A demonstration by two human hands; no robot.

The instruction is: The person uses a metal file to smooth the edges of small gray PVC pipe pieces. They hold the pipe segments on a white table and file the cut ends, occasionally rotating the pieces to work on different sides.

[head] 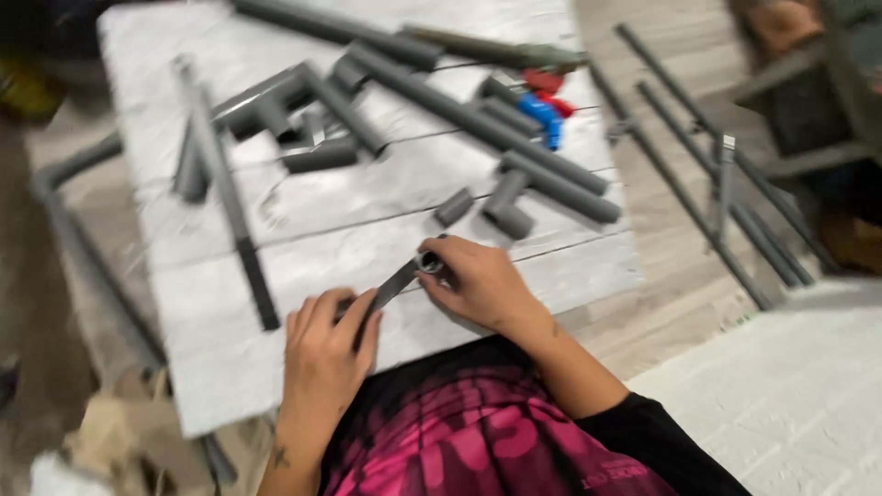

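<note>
Here, a short grey pipe piece (428,264) sits near the front edge of the white plank table (211,367), pinched in the curled fingers of the right hand (478,285), its open round end turned toward the camera. A flat dark strip (393,285), possibly a blade or file, runs from that pipe end back toward the left hand (323,354), which is closed around the strip's near end; the strip's far end touches the pipe's mouth. Both hands rest on the table just inside its front edge, above the person's pink and black shirt (459,432). Just behind the right hand lie a small grey coupling (453,207) and a T-shaped grey fitting (510,207), close together toward the right edge. A long grey pipe (478,119) crosses the table diagonally from the back edge to the right edge. A blue fitting (544,119) and a red piece (549,87) lie at the right edge near the back corner. A cluster of joined grey pipes and elbows (294,110) occupies the middle of the table toward the back, and a long thin grey bar with a dark end (225,193) runs along the left side. Beyond the right edge, several thin grey rods (707,174) lie on the wooden floor (661,294). Motion blur softens finer detail.
</note>
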